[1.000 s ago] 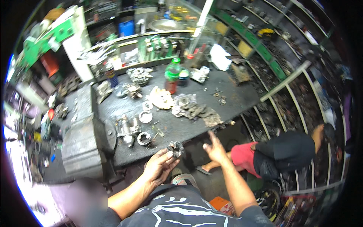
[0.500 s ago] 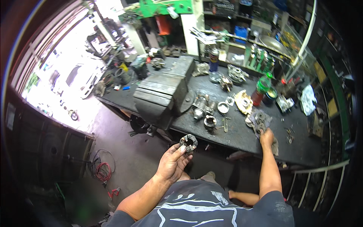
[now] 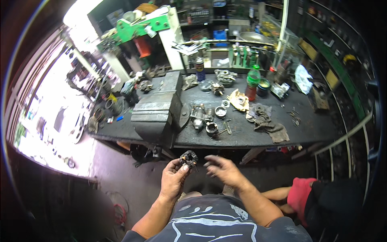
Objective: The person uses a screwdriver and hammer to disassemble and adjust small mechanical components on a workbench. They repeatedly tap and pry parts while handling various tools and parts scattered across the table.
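Observation:
My left hand [image 3: 172, 180] pinches a dark, ring-shaped brush holder [image 3: 188, 157] with small copper-coloured parts, in front of the bench edge. Close by on its right, my right hand [image 3: 226, 171] is held in the air, its fingers spread and nothing in them. Beyond the hands, on the dark workbench [image 3: 242, 139], lies a metal starter motor body [image 3: 198, 117]. A round metal ring part [image 3: 211, 128] and a small cup-shaped part [image 3: 220, 111] are beside it. Farther right is a crumpled, dirty rag [image 3: 274, 129].
A big bench vise [image 3: 155, 115] stands left of the parts. Behind them are a spray can [image 3: 200, 69] and a green-topped bottle of red liquid [image 3: 252, 82]. At lower right another person's arm [image 3: 277, 193] and red clothing show. A red cable [image 3: 120, 213] lies on the floor at left.
My right hand has left the rag on the bench and come back beside my left hand. The brush holder is turned and slightly lower. My view has swung to the right.

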A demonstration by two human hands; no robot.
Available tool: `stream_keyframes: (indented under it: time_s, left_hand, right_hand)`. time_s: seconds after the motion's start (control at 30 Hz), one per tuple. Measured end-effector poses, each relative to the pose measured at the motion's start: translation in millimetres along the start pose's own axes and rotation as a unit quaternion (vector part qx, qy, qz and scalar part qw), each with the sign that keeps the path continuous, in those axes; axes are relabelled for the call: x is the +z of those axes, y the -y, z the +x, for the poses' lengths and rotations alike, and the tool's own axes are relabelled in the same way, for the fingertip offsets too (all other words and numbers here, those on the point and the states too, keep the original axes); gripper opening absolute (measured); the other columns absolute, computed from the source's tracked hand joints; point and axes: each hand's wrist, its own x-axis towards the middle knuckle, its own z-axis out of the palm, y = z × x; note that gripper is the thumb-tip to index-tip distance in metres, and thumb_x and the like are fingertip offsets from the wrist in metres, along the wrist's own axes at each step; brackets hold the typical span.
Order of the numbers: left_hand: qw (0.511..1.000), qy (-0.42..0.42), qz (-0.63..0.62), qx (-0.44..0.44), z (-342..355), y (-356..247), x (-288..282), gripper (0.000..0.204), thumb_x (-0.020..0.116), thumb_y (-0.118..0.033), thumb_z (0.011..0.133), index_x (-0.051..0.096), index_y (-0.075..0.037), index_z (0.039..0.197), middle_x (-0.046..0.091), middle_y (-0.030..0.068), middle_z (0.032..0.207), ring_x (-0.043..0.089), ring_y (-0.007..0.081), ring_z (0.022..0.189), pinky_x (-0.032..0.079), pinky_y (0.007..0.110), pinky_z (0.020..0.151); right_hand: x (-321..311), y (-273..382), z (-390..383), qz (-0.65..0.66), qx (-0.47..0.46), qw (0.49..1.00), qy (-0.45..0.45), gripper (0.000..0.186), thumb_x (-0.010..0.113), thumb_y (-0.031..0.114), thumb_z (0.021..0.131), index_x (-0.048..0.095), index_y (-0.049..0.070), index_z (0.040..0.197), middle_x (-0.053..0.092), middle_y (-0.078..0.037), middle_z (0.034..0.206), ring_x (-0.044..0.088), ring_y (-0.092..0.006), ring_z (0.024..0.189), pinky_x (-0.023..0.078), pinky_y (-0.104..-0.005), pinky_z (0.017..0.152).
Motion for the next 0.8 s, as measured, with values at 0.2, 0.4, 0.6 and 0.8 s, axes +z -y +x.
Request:
stream_keyframes:
  time_s: [0.2,0.4,0.6,0.8]
  left_hand:
    - [0.992,0.078,0.094,-0.032,1,-15,-62,0.042,0.083,-0.006,0.096,0.065,0.004,0.133,0.075,0.0105,0.123,0.071,0.0168,0.115,0.057,0.033,0.103]
    - [0.908,0.115,0.396,0.067,-1,-72,-98,0.061,0.087,-0.012,0.088,0.064,-0.002,0.143,0.066,0.0141,0.140,0.067,0.0242,0.126,0.056,0.038,0.108]
    - [0.822,0.165,0.483,0.253,32,-100,-160,0.043,0.084,-0.014,0.083,0.073,0.003,0.121,0.076,0.0143,0.118,0.072,0.0266,0.110,0.055,0.039,0.101]
    - [0.904,0.100,0.391,0.143,48,-163,-174,0.039,0.079,-0.015,0.099,0.071,0.008,0.129,0.076,0.0179,0.124,0.070,0.0274,0.113,0.056,0.040,0.102]
  right_hand:
    - [107,-4,12,0.016,-0.053,0.994,-0.090,0.037,0.074,0.014,0.106,0.067,-0.001,0.139,0.075,-0.005,0.116,0.068,-0.0116,0.103,0.058,-0.0288,0.092]
    - [132,19,8,-0.404,-0.156,0.879,-0.200,0.033,0.078,0.014,0.096,0.073,-0.002,0.124,0.076,-0.021,0.113,0.074,-0.0390,0.109,0.058,-0.0460,0.094]
    - [158,13,76,-0.564,-0.307,0.766,-0.032,0.023,0.074,0.022,0.090,0.071,0.009,0.108,0.067,-0.012,0.103,0.066,-0.0347,0.102,0.055,-0.0475,0.088]
    - [210,55,153,-0.454,-0.341,0.821,0.062,0.024,0.073,0.023,0.095,0.067,0.008,0.113,0.070,-0.017,0.096,0.069,-0.0394,0.097,0.054,-0.0508,0.086]
